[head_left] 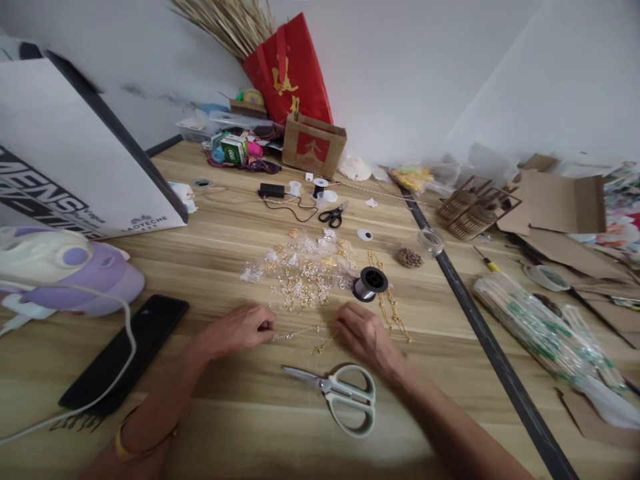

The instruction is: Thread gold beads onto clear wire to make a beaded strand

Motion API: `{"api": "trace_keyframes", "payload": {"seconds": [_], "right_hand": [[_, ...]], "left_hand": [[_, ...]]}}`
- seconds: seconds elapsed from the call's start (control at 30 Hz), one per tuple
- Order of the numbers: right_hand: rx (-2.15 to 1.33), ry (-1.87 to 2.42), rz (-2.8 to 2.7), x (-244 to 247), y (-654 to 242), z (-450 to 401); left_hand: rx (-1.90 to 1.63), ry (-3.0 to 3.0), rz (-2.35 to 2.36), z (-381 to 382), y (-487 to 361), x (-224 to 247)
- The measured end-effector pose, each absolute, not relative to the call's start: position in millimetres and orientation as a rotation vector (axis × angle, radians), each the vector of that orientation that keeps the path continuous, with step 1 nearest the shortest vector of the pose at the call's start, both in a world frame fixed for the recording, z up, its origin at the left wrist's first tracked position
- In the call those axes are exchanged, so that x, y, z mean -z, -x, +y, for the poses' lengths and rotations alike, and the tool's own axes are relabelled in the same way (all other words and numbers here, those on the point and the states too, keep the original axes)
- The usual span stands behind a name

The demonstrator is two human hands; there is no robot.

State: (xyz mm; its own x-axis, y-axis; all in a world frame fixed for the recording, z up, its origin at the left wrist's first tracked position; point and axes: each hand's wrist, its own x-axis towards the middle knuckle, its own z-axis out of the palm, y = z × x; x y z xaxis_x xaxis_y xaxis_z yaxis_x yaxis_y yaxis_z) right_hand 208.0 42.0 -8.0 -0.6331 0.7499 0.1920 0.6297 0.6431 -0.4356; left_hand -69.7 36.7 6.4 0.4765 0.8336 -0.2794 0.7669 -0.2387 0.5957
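A thin gold beaded chain (299, 332) stretches low over the wooden table between my hands. My left hand (245, 328) is closed, its fingertips pinching the chain's left end. My right hand (363, 333) is curled closed at the other end, with a short piece of chain hanging below its fingers; the exact grip is hidden. Just beyond both hands lies a pile of gold and clear beads (303, 283) with small plastic bags. A spool of thin wire (369, 285) sits behind my right hand. Pale-handled scissors (345, 393) rest nearer to me, and a longer gold chain (385, 300) lies to the right.
At left are a black phone (135, 343), a purple and white appliance (95, 267) with a cord, and a large white box (75, 147). Black scissors (334, 215) and a bag of dark beads (410, 257) lie farther back. Plastic-wrapped sticks (535, 327) are at right.
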Motion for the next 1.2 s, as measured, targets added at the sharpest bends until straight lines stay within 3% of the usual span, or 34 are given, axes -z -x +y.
{"api": "trace_keyframes", "payload": {"seconds": [0.23, 0.5, 0.77, 1.0, 1.2], "right_hand": [[-0.238, 1.322, -2.723, 0, -222, 56], [-0.073, 1.348, -2.851, 2, -218, 45], [-0.177, 1.308, -2.643, -1, -228, 54], [0.153, 1.586, -2.675, 1, -238, 59], [0.22, 1.638, -2.717, 1, -240, 57]], "left_hand": [[-0.128, -2.028, 1.418, 36, 52, -13], [-0.364, -2.269, 1.237, 16, 7, 16], [-0.317, -2.534, 1.185, 6, -3, 24], [-0.35, -2.589, 1.129, 7, -2, 28], [-0.367, -2.633, 1.12, 7, -1, 26]]}}
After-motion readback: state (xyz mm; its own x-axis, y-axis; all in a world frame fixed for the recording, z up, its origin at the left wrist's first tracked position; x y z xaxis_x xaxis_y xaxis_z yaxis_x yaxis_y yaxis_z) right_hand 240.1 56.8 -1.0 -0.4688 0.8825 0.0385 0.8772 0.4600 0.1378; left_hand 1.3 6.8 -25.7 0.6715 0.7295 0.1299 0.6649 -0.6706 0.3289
